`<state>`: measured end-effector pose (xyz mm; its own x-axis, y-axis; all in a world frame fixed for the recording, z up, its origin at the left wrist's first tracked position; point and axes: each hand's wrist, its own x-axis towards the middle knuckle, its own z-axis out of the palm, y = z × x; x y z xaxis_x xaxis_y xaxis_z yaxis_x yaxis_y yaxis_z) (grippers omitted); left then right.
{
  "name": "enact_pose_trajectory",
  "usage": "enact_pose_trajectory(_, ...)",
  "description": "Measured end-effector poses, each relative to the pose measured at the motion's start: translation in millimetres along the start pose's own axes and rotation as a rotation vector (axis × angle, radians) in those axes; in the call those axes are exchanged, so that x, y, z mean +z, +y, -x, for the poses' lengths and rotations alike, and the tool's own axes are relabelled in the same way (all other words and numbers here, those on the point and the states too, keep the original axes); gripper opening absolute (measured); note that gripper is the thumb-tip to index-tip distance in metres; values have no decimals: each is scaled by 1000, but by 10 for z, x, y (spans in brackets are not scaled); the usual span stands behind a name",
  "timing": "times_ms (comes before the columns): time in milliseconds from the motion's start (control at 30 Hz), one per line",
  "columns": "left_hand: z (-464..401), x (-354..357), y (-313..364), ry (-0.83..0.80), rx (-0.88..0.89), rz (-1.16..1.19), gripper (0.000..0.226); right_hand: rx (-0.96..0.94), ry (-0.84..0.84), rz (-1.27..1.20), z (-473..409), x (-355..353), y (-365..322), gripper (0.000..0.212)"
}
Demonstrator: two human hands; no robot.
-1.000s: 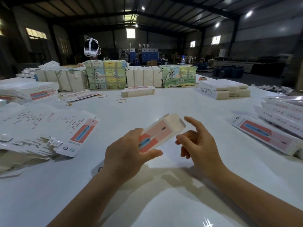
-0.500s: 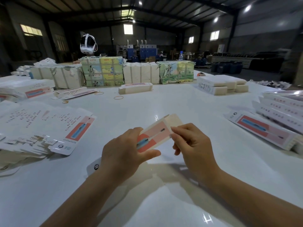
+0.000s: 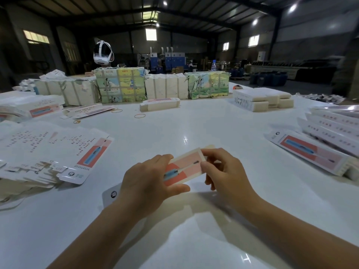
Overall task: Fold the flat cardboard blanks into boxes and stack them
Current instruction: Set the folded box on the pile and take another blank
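Note:
A long narrow carton [image 3: 186, 166], pink and red with a blue toothbrush picture, hangs just above the white table [image 3: 194, 125] in front of me. My left hand [image 3: 147, 183] grips its near half, thumb under the lower edge. My right hand [image 3: 225, 171] holds its far end, fingers curled over the end flap. A heap of flat printed blanks [image 3: 48, 152] lies at the left. Folded boxes lie in a row at the right [image 3: 318, 150].
Paper-wrapped bundles [image 3: 165, 86] line the far edge, with one folded box [image 3: 159, 104] and rubber bands [image 3: 139, 115] before them. A white stack of blanks [image 3: 262, 99] sits back right. A person wearing a white headset [image 3: 103, 53] is behind the bundles.
My right hand came from beside the carton onto its far end and closed over the flap. The carton dropped lower and nearer to level.

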<state>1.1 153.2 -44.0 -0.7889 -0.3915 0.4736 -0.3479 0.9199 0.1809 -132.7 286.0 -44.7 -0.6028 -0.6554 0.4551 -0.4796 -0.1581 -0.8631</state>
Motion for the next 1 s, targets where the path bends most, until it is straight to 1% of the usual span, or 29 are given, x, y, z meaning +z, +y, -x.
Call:
enact_pose_trajectory(100, -4, 4, 22, 10, 1, -3, 87, -7, -22, 34, 5, 21, 16, 34)
enact_pose_trajectory(200, 0, 5, 22, 14, -9, -4, 86, -3, -34, 67, -6, 25, 9, 31)
enact_pose_trajectory(267, 3, 1, 10, 15, -21, 6, 85, -39, -42, 181, -16, 16, 1, 29)
enact_pose_trajectory(333, 6, -5, -14, 24, -35, 36, 81, -81, 18, 334, -18, -3, -31, 29)
enact_pose_trajectory(367, 5, -10, -27, 30, -39, 55, 79, -88, 82, 377, -25, -17, -35, 39)
enact_pose_trajectory(433, 4, -15, -43, 32, -39, 83, 76, -44, 188, 361, -52, -52, -37, 77)
enact_pose_trajectory(467, 6, -12, -43, 33, -33, 92, 76, 48, 196, 284, -69, -62, -35, 91)
enact_pose_trajectory(500, 9, -7, -39, 35, -25, 98, 76, 172, 172, 124, -88, -69, -35, 98)
enact_pose_trajectory(533, 9, -3, -28, 35, -20, 101, 78, 309, 121, -136, -104, -66, -43, 99)
enact_pose_trajectory(567, 8, -1, -16, 33, -17, 100, 80, 432, 41, -438, -114, -59, -39, 93)
enact_pose_trajectory(600, 6, 1, -4, 28, -16, 98, 82, 515, -38, -689, -122, -51, -34, 80)
enact_pose_trajectory(633, 5, 3, 4, 21, -15, 103, 85, 531, -100, -796, -128, -43, -26, 63)
enact_pose_trajectory(667, 8, 6, 10, 16, -14, 113, 87, 509, -133, -804, -116, -34, -22, 50)
enact_pose_trajectory(733, 9, 5, 20, 6, -15, 131, 91, 429, -108, -726, -99, -20, -12, 36)
enact_pose_trajectory(767, 10, 6, 27, 0, -15, 130, 92, 369, -80, -631, -82, -25, -14, 29)
enact_pose_trajectory(833, 8, 9, 49, 8, -10, 113, 93, 188, -38, -273, -32, -45, -23, 20)
enact_pose_trajectory(900, 0, 15, 78, 33, 0, 70, 93, 8, -17, 103, 20, -55, -31, 20)
enact_pose_trajectory(1000, 3, 31, 126, 69, -6, 5, 90, -190, -17, 448, 55, -5, -34, 28)
